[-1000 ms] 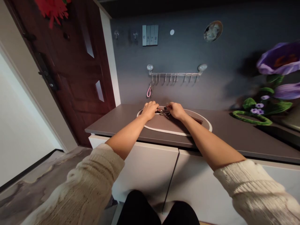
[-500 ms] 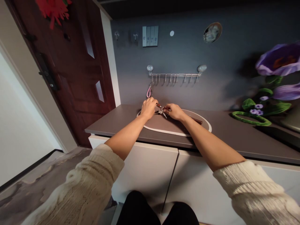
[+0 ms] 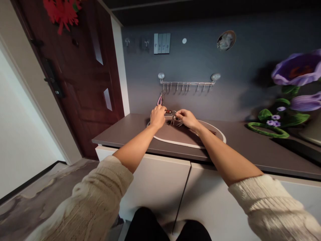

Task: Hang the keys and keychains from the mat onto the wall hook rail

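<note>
Above an oval brown mat [image 3: 180, 135] with a white rim, both hands work at a bunch of keys [image 3: 173, 119]. My left hand [image 3: 157, 116] is closed around a brown key strap [image 3: 169, 111], which runs rightward to a metal ring [image 3: 174, 112]. The fingertips of my right hand [image 3: 187, 118] pinch the ring's right side. Several keys dangle beneath the ring and between the hands. A dark brown thing [image 3: 212, 132] lies on the mat, partly hidden behind my right forearm.
A clear hook rail [image 3: 188, 83] is fixed to the wall, with a pink keychain loop [image 3: 159, 100] hanging at its left end. Purple artificial flowers [image 3: 298, 72] stand on the countertop [image 3: 238, 150] at right. A dark red door [image 3: 82, 77] is at left.
The hands have risen slightly off the mat and the ring now shows stretched between them, with keys hanging down. The view has tilted up a little.
</note>
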Motion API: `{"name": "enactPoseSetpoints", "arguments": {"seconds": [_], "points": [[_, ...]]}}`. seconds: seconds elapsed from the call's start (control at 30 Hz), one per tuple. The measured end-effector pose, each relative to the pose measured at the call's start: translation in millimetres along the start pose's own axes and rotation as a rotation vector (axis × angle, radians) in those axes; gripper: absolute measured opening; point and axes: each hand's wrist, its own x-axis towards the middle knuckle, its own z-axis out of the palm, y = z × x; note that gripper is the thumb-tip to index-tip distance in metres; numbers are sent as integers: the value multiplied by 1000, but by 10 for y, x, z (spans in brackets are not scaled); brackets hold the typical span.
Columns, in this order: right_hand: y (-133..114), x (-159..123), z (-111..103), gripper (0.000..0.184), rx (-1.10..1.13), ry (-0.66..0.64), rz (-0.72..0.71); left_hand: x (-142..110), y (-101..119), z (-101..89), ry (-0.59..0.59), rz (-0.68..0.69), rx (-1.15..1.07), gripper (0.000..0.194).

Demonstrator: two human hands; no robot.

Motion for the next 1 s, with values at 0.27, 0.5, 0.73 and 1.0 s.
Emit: {"name": "enactPoseSetpoints", "arguments": {"seconds": [0.27, 0.5, 0.73, 1.0], "points": [[-11, 31, -25, 18, 38, 168, -92, 7, 24, 29, -84, 68, -108, 17], [-37, 11, -51, 20, -3, 254, -129, -8, 57, 37, -132, 183, -190, 19], [-112, -19, -39, 22, -17, 174, -99, 26, 69, 54, -34, 112, -372, 23], [-119, -44, -3, 23, 2, 104, -117, 39, 75, 82, -51, 81, -458, 17]]}}
